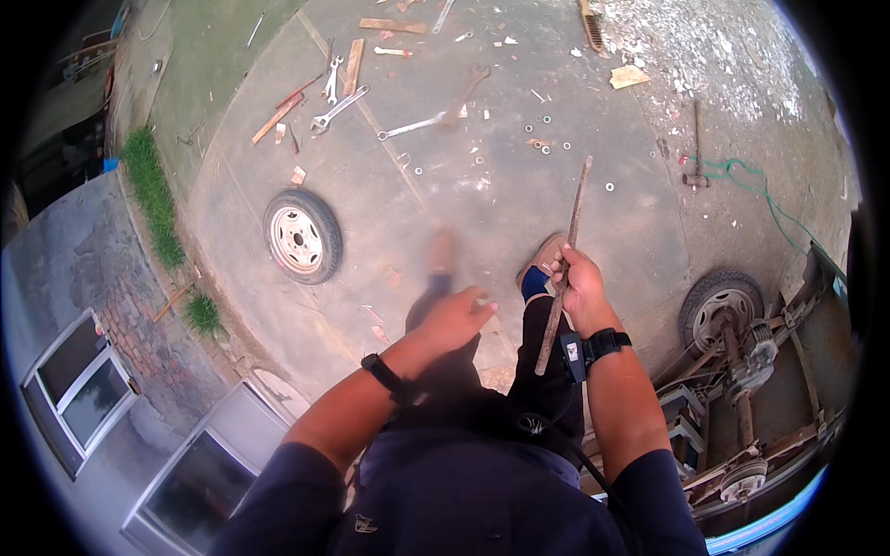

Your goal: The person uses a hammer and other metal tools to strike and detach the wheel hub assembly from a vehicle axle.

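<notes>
My right hand is wrapped around a long, thin rusty metal bar. One end of the bar points up and away over the concrete, and the other hangs beside my right leg. My left hand is in front of my left thigh, holding nothing, its fingers loosely bent and apart. A brown shoe on my right foot shows just behind the bar. My left shoe is smeared by motion.
A wheel with a tyre lies to the left. Wrenches, wood pieces and several nuts are scattered ahead. A hammer lies near a green cord. At right stands an axle with a wheel.
</notes>
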Motion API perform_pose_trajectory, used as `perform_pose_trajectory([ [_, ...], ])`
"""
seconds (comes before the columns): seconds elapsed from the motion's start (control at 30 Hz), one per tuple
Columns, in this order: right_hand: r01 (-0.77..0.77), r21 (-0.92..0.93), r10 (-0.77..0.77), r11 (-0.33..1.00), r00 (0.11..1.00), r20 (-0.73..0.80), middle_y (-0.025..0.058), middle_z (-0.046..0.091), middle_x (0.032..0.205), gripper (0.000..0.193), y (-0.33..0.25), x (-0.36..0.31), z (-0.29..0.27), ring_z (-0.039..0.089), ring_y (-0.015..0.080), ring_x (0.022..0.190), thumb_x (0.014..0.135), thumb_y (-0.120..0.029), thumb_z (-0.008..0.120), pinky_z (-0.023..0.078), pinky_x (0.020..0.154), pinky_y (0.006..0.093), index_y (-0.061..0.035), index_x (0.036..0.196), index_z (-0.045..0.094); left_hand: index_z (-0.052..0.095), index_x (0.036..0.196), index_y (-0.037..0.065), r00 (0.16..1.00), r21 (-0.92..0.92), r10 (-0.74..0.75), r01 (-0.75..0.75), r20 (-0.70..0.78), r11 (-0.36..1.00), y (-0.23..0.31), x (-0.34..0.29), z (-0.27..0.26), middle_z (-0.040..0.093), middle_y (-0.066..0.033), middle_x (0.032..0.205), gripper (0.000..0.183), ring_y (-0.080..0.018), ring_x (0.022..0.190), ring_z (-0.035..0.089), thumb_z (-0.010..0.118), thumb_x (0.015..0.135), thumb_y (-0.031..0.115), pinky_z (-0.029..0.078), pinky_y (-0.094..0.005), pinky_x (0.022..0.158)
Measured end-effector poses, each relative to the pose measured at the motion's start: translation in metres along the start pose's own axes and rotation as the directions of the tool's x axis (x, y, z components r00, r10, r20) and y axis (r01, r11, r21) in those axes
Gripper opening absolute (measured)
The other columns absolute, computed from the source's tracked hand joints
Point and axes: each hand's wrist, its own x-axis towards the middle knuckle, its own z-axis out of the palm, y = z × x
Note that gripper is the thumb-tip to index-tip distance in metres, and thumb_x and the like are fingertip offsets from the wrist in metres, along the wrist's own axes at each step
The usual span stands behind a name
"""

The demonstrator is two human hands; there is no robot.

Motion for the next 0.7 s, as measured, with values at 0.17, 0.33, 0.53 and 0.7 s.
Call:
perform_pose_trajectory([
  [0.17,0.028,-0.037,-0.032,0.999,0.995,-0.095,0.0056,0.059,0.086,0.009,0.055,0.034,0.043,0.057,0.0177,0.069,0.1,-0.014,0.056,0.046,0.053,0.0278,-0.0052,0.103,0.057,0.059,0.127,0.004,0.973,-0.152,-0.229,0.229,0.02,0.961,-0.074,-0.011,-0.05,0.07,-0.0196,0.104,0.045,-0.0285,0.092,0.069,0.058,0.097,0.037,0.053,-0.0377,0.085],
  [0.33,0.065,-0.156,-0.087,0.986,0.986,-0.142,0.0071,0.06,0.088,0.011,0.089,0.054,0.113,0.058,0.0184,0.071,0.099,-0.014,0.056,0.047,0.055,0.0275,-0.0034,0.103,0.056,0.057,0.13,0.003,0.961,-0.325,-0.274,0.249,-0.031,0.912,-0.162,-0.015,-0.109,0.069,-0.019,0.099,0.046,-0.0279,0.088,0.068,0.056,0.098,0.035,0.053,-0.038,0.082],
  [0.53,0.169,-0.156,-0.185,0.973,0.978,-0.095,0.0064,0.06,0.087,0.011,0.114,0.057,0.219,0.058,0.018,0.071,0.1,-0.014,0.054,0.047,0.058,0.0272,-0.0035,0.104,0.055,0.058,0.127,0.002,0.985,-0.23,-0.108,0.076,-0.132,0.97,-0.257,-0.02,-0.212,0.069,-0.0169,0.103,0.043,-0.0258,0.092,0.069,0.057,0.097,0.032,0.052,-0.0369,0.083],
  [0.7,0.247,-0.156,-0.254,0.956,0.967,-0.027,0.0061,0.059,0.087,0.015,0.108,0.047,0.324,0.058,0.0174,0.07,0.103,-0.018,0.052,0.047,0.058,0.0286,-0.0037,0.106,0.054,0.059,0.125,0.001,0.96,-0.114,-0.14,0.115,-0.244,0.987,-0.301,-0.018,-0.326,0.069,-0.0173,0.104,0.043,-0.0265,0.093,0.068,0.058,0.096,0.033,0.052,-0.0365,0.083],
])
